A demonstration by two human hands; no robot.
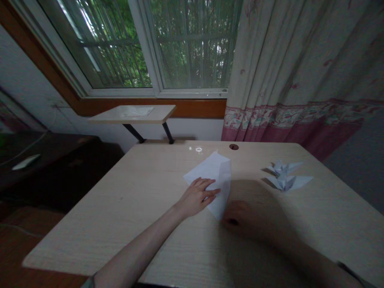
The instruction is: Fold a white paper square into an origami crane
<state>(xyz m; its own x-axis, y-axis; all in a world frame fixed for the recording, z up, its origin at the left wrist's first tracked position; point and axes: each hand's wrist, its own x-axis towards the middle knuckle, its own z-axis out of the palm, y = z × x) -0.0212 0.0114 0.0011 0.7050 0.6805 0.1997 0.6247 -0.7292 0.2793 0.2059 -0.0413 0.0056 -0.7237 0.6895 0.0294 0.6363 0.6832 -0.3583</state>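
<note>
A sheet of white paper (211,166) with a folded flap along its right side lies on the wooden desk (144,184). My left hand (198,196) rests on the paper with its fingers spread, pressing it against the desktop. Close to the paper's lower corner is my right hand (243,218), smeared by motion and in shadow. Its fingers look curled, but whether they touch or hold the paper's edge cannot be made out.
Two folded paper cranes (285,182) sit at the desk's right side. A raised shelf (162,114) with white paper (138,111) on it stands at the back left. Behind are a window (192,48) and a curtain (285,80). A round cable hole (234,147) is near the back edge.
</note>
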